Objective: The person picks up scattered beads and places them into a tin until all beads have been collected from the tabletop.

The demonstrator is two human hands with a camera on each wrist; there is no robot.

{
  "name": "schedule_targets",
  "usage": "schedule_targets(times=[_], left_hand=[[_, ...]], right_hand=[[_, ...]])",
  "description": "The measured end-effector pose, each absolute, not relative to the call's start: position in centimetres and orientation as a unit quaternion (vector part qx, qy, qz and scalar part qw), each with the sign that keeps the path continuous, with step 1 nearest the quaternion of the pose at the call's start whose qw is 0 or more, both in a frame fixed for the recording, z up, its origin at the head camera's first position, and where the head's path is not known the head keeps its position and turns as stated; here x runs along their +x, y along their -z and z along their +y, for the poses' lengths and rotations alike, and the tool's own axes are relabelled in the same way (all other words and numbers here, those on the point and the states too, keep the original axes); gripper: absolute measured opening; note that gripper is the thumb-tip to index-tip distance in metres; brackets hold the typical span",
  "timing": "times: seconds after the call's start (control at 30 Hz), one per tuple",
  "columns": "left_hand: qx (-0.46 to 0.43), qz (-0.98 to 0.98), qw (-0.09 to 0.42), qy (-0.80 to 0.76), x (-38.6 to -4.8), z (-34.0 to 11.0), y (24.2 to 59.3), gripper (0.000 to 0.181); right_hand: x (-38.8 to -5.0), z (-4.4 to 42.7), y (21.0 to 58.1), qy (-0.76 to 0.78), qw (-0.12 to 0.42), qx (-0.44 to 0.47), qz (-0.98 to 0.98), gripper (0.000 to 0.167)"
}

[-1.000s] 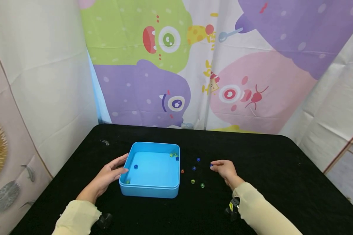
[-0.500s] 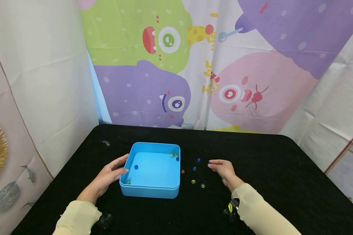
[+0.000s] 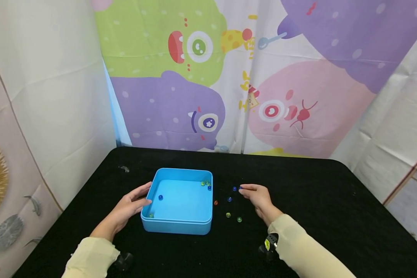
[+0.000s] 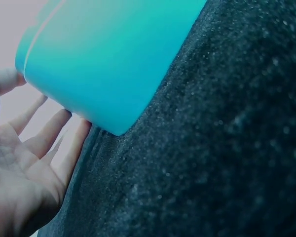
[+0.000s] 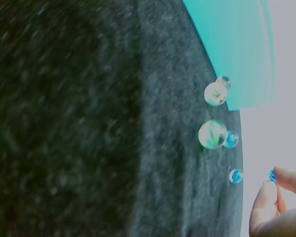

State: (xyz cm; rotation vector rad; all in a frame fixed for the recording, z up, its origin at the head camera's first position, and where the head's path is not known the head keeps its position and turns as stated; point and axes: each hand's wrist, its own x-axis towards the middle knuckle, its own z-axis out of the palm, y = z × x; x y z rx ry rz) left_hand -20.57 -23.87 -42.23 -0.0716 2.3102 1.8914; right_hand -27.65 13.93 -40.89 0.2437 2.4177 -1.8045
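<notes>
A blue marble (image 5: 272, 175) is pinched between the thumb and fingertips of my right hand (image 3: 259, 199), raised off the cloth in the right wrist view. My left hand (image 3: 126, 206) rests against the left side of a light blue plastic box (image 3: 177, 227). In the left wrist view its fairly straight fingers (image 4: 49, 133) touch the box wall, with the thumb by the rim. Inside the box lie several marbles, among them a blue marble (image 3: 160, 197) and a yellow-green marble (image 3: 151, 215). Right of the box, an orange marble (image 3: 216, 202) lies near its wall.
Between box and right hand, loose on the black cloth (image 3: 316, 200), lie two blue marbles, one farther back (image 3: 234, 189) and one nearer (image 3: 229, 199), a yellow-green marble (image 3: 228, 215) and a green marble (image 3: 239, 219). A patterned curtain (image 3: 180, 112) hangs behind the table.
My right hand has moved left and slightly away from me, carrying the pinched blue marble towards the box. The left hand and the box stay where they were.
</notes>
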Motion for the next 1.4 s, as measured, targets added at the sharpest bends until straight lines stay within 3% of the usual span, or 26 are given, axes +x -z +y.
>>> schedule_targets(times=[1.4], left_hand=[[-0.022, 0.773, 0.081, -0.629, -20.6, -23.9, 42.2, 0.065]], right_hand=[[-27.4, 6.2, 37.7, 0.624, 0.066, 0.031, 0.778, 0.02]])
